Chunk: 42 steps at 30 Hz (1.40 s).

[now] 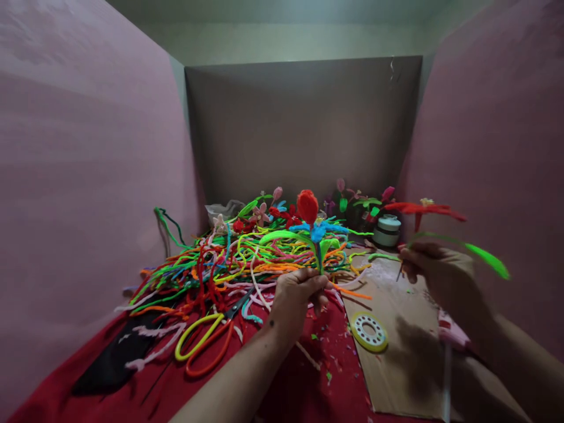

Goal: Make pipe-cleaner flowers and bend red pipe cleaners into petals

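My left hand (299, 291) is closed around the stem of a pipe-cleaner flower (308, 220) with a red bud, blue petals and green leaves, held upright over the table. My right hand (434, 267) is closed on the thin stem of a second pipe-cleaner flower (425, 210) with red petals, a yellow centre and a long green leaf, held out to the right. The two hands are apart.
A big heap of coloured pipe cleaners (220, 264) covers the red cloth (304, 382). Scissors (211, 338) with yellow and orange handles lie in front. A tape roll (369, 332) rests on brown cardboard (396, 364). Finished flowers (352, 202) and a white jar (388, 230) stand at the back. Pink walls close both sides.
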Motion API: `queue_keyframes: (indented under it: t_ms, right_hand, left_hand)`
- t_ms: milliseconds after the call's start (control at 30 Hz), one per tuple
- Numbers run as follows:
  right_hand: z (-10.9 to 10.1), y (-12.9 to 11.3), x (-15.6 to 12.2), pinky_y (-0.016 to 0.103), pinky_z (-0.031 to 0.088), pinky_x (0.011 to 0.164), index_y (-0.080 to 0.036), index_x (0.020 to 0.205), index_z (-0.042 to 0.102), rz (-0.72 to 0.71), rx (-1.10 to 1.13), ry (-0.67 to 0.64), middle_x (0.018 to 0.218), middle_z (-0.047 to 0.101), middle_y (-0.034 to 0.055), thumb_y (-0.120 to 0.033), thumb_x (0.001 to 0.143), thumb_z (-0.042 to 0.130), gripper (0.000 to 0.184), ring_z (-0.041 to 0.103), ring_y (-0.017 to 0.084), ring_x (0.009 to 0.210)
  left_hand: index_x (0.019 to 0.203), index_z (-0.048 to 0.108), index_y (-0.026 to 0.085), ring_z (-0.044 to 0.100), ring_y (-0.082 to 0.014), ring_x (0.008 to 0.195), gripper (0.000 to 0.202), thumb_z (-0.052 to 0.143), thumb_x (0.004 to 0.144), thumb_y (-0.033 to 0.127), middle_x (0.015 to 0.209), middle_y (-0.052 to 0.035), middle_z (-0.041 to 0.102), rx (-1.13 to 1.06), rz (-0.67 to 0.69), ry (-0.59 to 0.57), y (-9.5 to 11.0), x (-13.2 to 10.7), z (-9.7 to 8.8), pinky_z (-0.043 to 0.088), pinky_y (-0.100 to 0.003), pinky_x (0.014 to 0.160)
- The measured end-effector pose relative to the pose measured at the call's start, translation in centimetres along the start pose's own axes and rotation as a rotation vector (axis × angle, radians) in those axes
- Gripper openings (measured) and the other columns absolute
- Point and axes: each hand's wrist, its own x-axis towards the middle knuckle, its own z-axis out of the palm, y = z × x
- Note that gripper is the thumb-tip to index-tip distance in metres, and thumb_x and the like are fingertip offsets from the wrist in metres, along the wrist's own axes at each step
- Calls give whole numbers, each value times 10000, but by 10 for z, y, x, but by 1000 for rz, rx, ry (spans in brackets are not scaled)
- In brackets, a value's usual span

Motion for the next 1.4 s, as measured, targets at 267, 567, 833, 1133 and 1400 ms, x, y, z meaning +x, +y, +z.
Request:
queue_keyframes:
  t_ms: [267,567,833,1133,1400]
  right_hand:
    - [67,-12,-63,240,393,514,-204,565,637,255,302,-320,543,573,-7,-230,622,707,94,496,110,524]
    - [89,-22,-70,233,363,504,-193,497,570,220,287,-323,472,506,-47,-266,575,709,176,436,87,472]
    - [90,-8,-66,230,343,481,-196,548,603,245,288,-312,502,527,-40,-261,586,690,116,425,88,469]
    - [86,-11,-69,223,269,454,-166,529,578,187,199,-294,490,443,-48,-283,609,696,185,334,70,472]
    - [86,-4,-71,229,257,454,-164,508,541,183,270,-325,476,417,-58,-254,650,696,229,328,68,465]
  left_hand:
    - [597,626,94,394,-45,317,187,684,625,269,422,10,532,27,-4,12,-8,0,1,282,-170,327]
    - [555,612,111,374,-39,305,170,673,636,247,376,35,474,65,22,-17,-10,-4,2,246,-178,349]
    - [593,596,118,380,-51,291,176,624,675,271,391,27,503,166,-14,-67,-8,-8,3,251,-184,330]
    - [600,567,125,329,-65,238,150,622,645,257,360,11,519,90,-46,-56,-7,-9,6,221,-193,285]
    - [572,528,142,354,-68,218,179,635,660,255,370,17,536,40,-58,-65,-12,-8,3,229,-177,258]
